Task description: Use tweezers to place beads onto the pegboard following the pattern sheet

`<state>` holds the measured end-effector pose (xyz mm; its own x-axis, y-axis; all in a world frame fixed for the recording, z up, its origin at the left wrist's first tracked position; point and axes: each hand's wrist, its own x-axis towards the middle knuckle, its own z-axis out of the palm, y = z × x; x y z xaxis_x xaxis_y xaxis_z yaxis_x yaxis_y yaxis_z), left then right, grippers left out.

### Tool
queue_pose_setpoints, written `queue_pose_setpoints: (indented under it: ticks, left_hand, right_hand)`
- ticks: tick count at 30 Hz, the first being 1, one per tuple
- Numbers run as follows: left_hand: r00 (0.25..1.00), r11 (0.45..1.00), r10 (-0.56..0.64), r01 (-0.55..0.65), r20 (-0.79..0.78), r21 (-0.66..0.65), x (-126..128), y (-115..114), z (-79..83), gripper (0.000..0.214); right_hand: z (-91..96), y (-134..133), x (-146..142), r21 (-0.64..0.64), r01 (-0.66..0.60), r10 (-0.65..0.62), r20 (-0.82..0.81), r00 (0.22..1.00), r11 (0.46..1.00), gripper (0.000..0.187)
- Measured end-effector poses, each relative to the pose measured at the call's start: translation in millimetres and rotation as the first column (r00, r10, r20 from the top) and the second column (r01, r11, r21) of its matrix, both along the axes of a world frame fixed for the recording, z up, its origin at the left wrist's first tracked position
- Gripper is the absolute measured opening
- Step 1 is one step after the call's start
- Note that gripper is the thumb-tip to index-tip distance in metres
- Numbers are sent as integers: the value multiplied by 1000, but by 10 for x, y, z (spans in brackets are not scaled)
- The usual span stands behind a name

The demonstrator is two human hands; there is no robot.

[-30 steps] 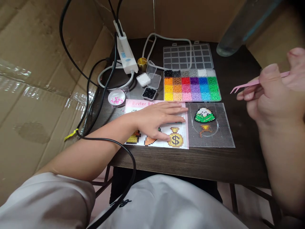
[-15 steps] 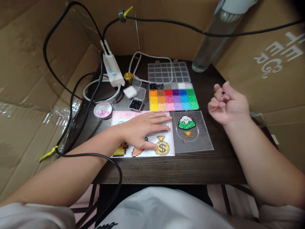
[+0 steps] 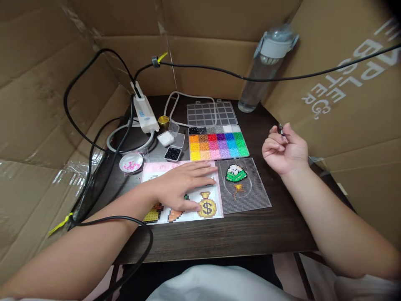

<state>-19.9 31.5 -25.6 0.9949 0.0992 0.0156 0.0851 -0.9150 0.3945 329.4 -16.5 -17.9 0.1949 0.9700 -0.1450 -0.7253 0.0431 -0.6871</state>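
My left hand [image 3: 181,186] lies flat with fingers spread on a printed bead-pattern sheet [image 3: 194,215]. Its thumb is beside the picture of a money bag [image 3: 207,205]. To the sheet's right is a clear pegboard [image 3: 261,201]. It carries a white and green bead rice ball [image 3: 236,174] and, below that, a small patch of orange and brown beads [image 3: 239,188]. My right hand [image 3: 288,152] is raised right of the board, fingers curled around a small slim dark tool [image 3: 282,130]; most of it is hidden, so its kind is unclear.
Behind the sheet sits an open bead box [image 3: 216,159] with many colours. Small boxes of black beads [image 3: 173,154] and white beads [image 3: 165,138] stand left of it, near a white dish [image 3: 136,158]. A water bottle [image 3: 258,79], power strip [image 3: 144,110] and loose black cable [image 3: 150,242] surround the workspace.
The camera has tilted up, so the table sits lower in view and more of the bottle shows. My right hand has turned slightly, exposing more of the tool. My left hand stays on the sheet.
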Motion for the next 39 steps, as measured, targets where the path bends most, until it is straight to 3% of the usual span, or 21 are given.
queue_pose_setpoints:
  ticks: [10, 27, 39]
  left_hand:
    - [1000, 1000, 10, -10, -8, 4, -8, 6, -2, 78]
    - [1000, 1000, 13, -13, -7, -4, -4, 3, 14, 79]
    - [1000, 1000, -7, 7, 21, -27, 17, -6, -34, 77]
  right_hand:
    - [78, -1, -97, 4, -34, 34, -104, 994, 999, 35]
    - [51, -37, -244, -26, -37, 41, 185, 982, 999, 34]
    - [58, -82, -345, -49, 15, 5, 375, 927, 999, 13]
